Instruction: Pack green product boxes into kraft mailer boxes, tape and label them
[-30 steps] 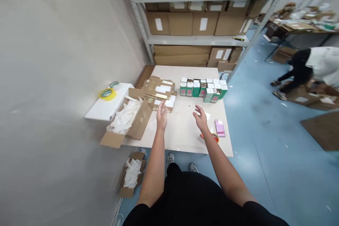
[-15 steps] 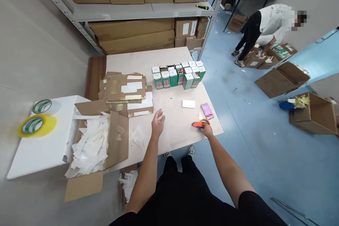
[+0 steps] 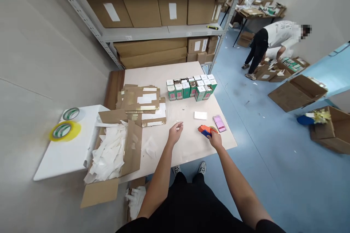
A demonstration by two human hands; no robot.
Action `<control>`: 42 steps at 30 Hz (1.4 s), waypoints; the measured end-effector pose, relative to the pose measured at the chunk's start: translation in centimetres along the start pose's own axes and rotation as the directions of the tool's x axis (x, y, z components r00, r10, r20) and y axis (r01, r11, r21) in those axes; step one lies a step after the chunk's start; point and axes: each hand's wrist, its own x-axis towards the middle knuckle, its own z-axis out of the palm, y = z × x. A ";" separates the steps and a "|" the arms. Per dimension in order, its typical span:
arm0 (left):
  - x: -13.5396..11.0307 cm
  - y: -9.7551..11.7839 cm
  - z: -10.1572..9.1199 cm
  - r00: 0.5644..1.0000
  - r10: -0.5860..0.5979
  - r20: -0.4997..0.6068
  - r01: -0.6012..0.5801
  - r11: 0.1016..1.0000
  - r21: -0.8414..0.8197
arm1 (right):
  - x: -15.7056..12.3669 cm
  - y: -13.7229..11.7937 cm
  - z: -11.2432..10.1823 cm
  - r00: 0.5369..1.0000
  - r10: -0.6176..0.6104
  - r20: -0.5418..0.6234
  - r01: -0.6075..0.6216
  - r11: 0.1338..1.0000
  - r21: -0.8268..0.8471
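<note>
Tape dispenser [image 3: 204, 129], orange and blue, sits in the right grip [image 3: 215, 139], which is closed around its near end; the orange nose points to the left of that grip, over the near right part of the table [image 3: 188, 146]. Contact between dispenser and table cannot be determined from this view. The left grip [image 3: 175, 133] holds nothing; it is half open, fingers loosely curled, to the left of the dispenser and apart from it. For sound control, seat the handle fully in the right palm and align the wrist with the forearm so that the nose does not roll. The tape end is too small to make out; locate it by eye before bringing the left fingertips near, and hold them away from any cutting edge. Caution: a pink phone-like item [image 3: 219, 123] lies just beyond the right grip, and a white card [image 3: 200, 115] lies beyond and to its left. Raise the dispenser rather than slide it, as loose tape could catch either one. Green-and-white cartons [image 3: 186, 90] stand farther beyond the right grip; flattened cardboard [image 3: 133, 98] lies beyond and left of the left grip.
</note>
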 end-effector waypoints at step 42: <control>-8.8 15.6 -5.5 0.553 0.781 -0.291 -0.354 0.536 0.767 | 1.1 -19.8 -0.5 0.887 -0.460 0.043 0.355 0.739 0.573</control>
